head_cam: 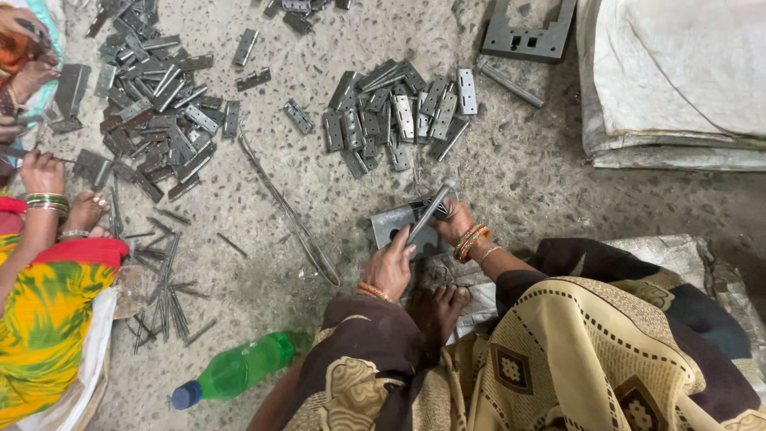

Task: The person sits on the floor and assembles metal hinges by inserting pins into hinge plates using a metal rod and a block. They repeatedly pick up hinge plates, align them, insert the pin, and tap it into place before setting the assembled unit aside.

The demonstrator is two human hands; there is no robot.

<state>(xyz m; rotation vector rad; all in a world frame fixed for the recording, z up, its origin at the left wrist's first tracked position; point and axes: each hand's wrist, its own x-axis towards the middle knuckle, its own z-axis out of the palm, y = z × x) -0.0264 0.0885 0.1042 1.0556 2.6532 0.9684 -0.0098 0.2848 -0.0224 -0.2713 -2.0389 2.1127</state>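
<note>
My left hand [389, 267] grips the lower end of a grey metal rod [431, 209], which slants up and to the right. The rod lies across a grey hinge plate [393, 223] on the speckled floor. My right hand [455, 223], with bangles at the wrist, holds the right edge of that plate beside the rod. My bare foot [439, 307] rests just below the plate. A pile of grey hinge leaves [395, 116] lies a little beyond my hands.
A larger hinge pile [159, 104] lies at upper left, thin pins [159, 295] at left. A co-worker in yellow and red sits at left, hand [40, 172] and foot [84, 211] showing. Also a green bottle [239, 369], bent wire [287, 211], metal frame [527, 36] and white sacks [678, 72].
</note>
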